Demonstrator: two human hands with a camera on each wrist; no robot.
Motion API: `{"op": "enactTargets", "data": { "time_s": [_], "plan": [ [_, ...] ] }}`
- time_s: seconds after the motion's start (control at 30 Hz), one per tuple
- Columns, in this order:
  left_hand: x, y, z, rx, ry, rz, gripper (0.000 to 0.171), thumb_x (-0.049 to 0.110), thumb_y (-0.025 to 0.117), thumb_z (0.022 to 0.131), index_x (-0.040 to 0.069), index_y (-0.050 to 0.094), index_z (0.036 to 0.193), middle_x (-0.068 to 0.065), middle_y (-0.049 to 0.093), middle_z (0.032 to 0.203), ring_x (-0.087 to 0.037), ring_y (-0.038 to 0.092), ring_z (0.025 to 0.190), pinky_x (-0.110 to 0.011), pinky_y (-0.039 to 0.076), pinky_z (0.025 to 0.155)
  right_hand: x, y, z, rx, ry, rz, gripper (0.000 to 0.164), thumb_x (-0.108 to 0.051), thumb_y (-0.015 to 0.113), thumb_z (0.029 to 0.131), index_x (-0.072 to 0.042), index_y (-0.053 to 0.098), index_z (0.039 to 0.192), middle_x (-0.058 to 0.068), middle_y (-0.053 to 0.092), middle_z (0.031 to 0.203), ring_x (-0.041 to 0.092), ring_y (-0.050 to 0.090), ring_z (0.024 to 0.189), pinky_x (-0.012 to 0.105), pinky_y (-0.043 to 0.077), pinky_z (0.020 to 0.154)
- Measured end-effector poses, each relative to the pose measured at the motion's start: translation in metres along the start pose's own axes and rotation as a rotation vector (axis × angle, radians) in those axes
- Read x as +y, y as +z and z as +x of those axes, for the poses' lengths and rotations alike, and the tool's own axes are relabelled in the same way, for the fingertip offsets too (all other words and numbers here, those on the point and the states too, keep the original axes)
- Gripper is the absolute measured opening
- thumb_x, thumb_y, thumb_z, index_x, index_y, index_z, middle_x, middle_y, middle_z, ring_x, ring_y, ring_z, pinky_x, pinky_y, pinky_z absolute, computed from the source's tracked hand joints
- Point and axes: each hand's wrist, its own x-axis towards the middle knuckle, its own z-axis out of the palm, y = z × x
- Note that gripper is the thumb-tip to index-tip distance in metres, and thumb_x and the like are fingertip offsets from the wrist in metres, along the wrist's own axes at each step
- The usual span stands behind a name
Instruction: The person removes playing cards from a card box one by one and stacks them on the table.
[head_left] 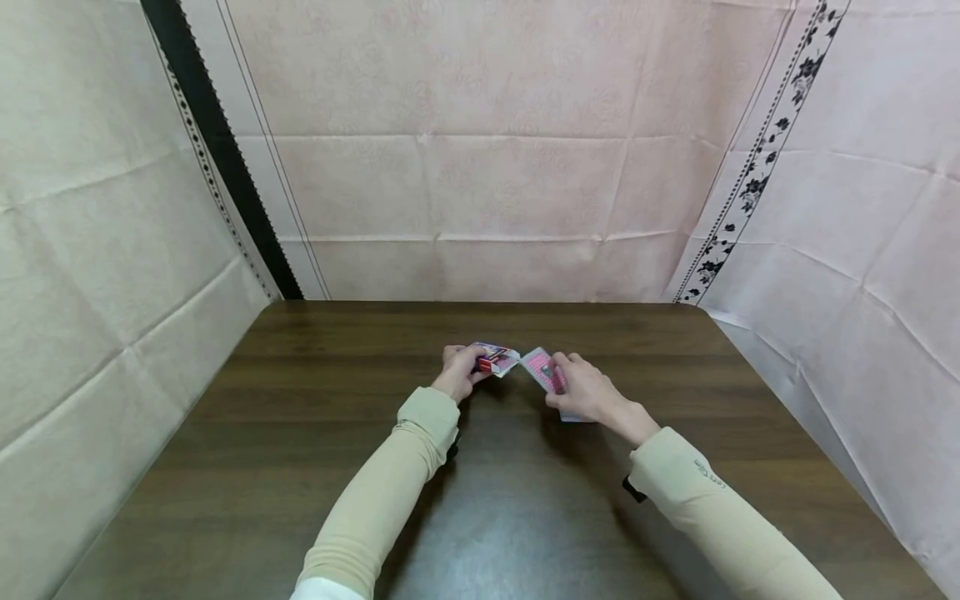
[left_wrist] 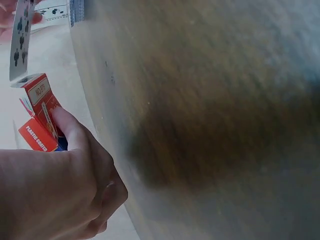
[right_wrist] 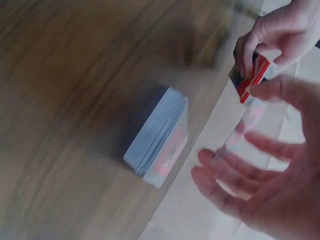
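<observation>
My left hand (head_left: 455, 372) grips a red card box (head_left: 497, 360) over the table. In the left wrist view, the box (left_wrist: 42, 102) has its end flap standing out, printed "PLASTIC COATED". My right hand (head_left: 591, 393) pinches a playing card (head_left: 536, 365) with a pink patterned back. The card's face (left_wrist: 20, 42), with black club marks, shows in the left wrist view, its lower edge right at the box's end. Below the right hand lies a squared deck of cards (right_wrist: 161, 132), pink back upward, partly hidden by that hand in the head view.
The dark brown wooden table (head_left: 300, 467) extends around both hands. Pale cloth (head_left: 510, 183) with creases hangs behind its far edge, and more cloth (head_left: 885, 250) hangs at the sides.
</observation>
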Motion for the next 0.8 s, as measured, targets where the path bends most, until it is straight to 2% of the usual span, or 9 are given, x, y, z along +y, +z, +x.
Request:
{"op": "enactTargets", "data": {
  "time_s": [0.13, 0.17, 0.37, 0.5, 0.8],
  "plan": [
    [0.002, 0.001, -0.006, 0.014, -0.02, 0.002, 0.047, -0.003, 0.065, 0.083, 0.005, 0.032, 0.116, -0.029, 0.054, 0.118, -0.033, 0.065, 0.099, -0.043, 0.058, 0.087, 0.011, -0.001, -0.004, 0.027, 0.098, -0.013, 0.046, -0.029, 0.065, 0.083, -0.004, 0.051, 0.118, 0.016, 0.054, 0.098, 0.025, 0.051, 0.073, 0.034, 0.043, 0.054],
    [0.009, 0.004, -0.019, 0.04, -0.039, 0.018, 0.043, -0.003, 0.061, 0.086, 0.005, 0.032, 0.117, -0.028, 0.052, 0.123, -0.032, 0.063, 0.103, -0.044, 0.055, 0.093, 0.014, 0.0, -0.004, 0.029, 0.118, -0.024, 0.046, -0.029, 0.064, 0.084, -0.003, 0.05, 0.119, 0.017, 0.053, 0.097, 0.025, 0.051, 0.073, 0.034, 0.043, 0.054],
    [0.018, 0.005, -0.037, 0.017, -0.052, 0.009, 0.033, -0.003, 0.058, 0.089, 0.008, 0.033, 0.108, -0.028, 0.05, 0.125, -0.029, 0.062, 0.098, -0.043, 0.053, 0.097, 0.021, 0.005, -0.01, 0.031, 0.202, -0.106, 0.055, -0.034, 0.064, 0.086, 0.001, 0.048, 0.125, 0.018, 0.053, 0.093, 0.029, 0.054, 0.079, 0.043, 0.046, 0.056],
    [0.018, 0.005, -0.037, 0.013, -0.056, 0.019, 0.034, -0.002, 0.058, 0.089, 0.008, 0.033, 0.111, -0.029, 0.047, 0.131, -0.031, 0.06, 0.105, -0.044, 0.051, 0.098, 0.022, 0.01, -0.013, 0.012, 0.205, -0.154, 0.057, -0.037, 0.063, 0.087, 0.002, 0.049, 0.126, 0.021, 0.055, 0.097, 0.032, 0.056, 0.084, 0.047, 0.049, 0.058],
    [0.016, 0.007, -0.033, 0.01, -0.032, 0.022, 0.039, -0.004, 0.058, 0.088, 0.005, 0.032, 0.115, -0.03, 0.048, 0.13, -0.032, 0.059, 0.105, -0.046, 0.051, 0.098, 0.02, 0.016, -0.014, -0.012, 0.212, -0.216, 0.047, -0.041, 0.063, 0.086, -0.001, 0.055, 0.111, 0.019, 0.056, 0.093, 0.033, 0.055, 0.084, 0.048, 0.049, 0.061]
  ]
}}
